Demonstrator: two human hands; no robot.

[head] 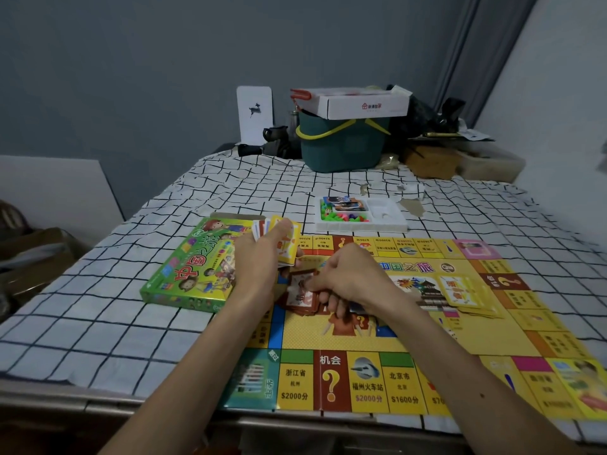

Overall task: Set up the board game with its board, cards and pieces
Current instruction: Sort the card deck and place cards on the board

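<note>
Right hand (345,277): fingers curled down and pinching the top brown card (300,290) of a brown stack (303,305) lying on the board (410,330). The fingertips rest at the stack's 3 o'clock edge; the thumb is hidden under the hand.

Left hand (259,257): fingers closed around a fanned hold of cards (282,238), the thumb pressed across their faces. The front card is yellow with a white panel; red-and-white edges show behind it at 10 o'clock. The hand hovers at the stack's 11 o'clock, just above the board's left edge.

The board lies unfolded and flat on the checked cloth (115,284), its near edge at the table's edge. A yellow stack (460,292) sits on the board at 3 o'clock from the right hand, well apart from it.

The green box (187,267) lies on the cloth at 9 o'clock of the left hand, touching or just beside the board's left edge; contact cannot be confirmed.

The white tray (361,216) sits on the cloth at 12 o'clock, just beyond the board's far edge. Its left compartment holds coloured pieces (345,216) and more cards; its right compartment contents cannot be made out.

A teal bucket (341,146) with a white carton (358,105) on top stands at the far end.
</note>
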